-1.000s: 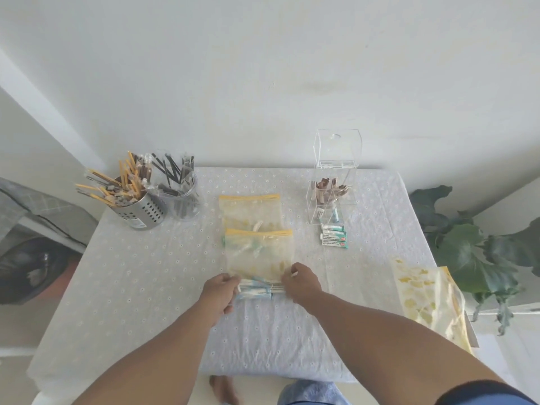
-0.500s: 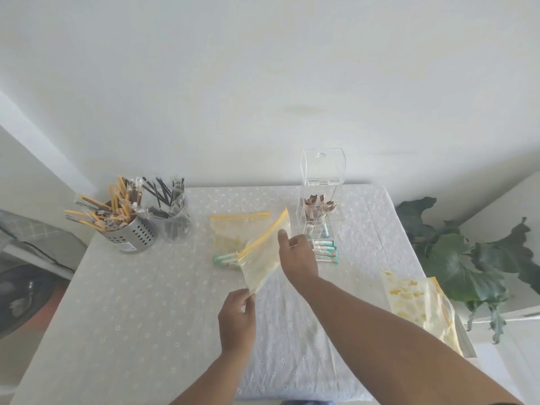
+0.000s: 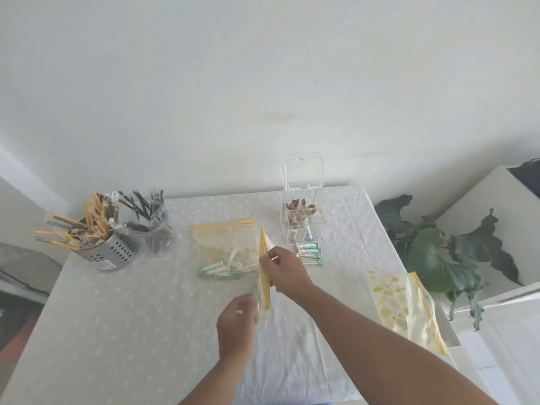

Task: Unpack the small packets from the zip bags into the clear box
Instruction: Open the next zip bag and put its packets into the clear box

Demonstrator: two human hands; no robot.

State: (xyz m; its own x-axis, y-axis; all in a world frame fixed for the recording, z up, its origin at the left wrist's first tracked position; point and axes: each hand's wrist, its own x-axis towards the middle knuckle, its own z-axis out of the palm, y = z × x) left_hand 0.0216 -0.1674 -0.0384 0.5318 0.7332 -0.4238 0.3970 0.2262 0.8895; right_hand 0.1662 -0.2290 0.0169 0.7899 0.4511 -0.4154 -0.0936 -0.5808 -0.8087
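My right hand (image 3: 285, 268) pinches a yellow-topped zip bag (image 3: 264, 270), held edge-on above the table, and my left hand (image 3: 237, 323) holds its lower end. Several green-and-white small packets (image 3: 223, 270) lie loose on the cloth in front of a second zip bag (image 3: 223, 242) that lies flat with a few packets inside. The clear box (image 3: 302, 217) stands behind my right hand with its lid up; brown packets sit in its upper compartment. More green packets (image 3: 309, 254) lie at the box's foot.
A metal holder (image 3: 100, 249) and a clear cup (image 3: 152, 229) full of wrapped sticks stand at the back left. Another yellow-patterned zip bag (image 3: 404, 305) hangs over the table's right edge. A leafy plant (image 3: 438, 252) grows to the right.
Both hands lifted the near zip bag off the table and turned it edge-on. Its green packets dropped onto the cloth. The view tilted upward.
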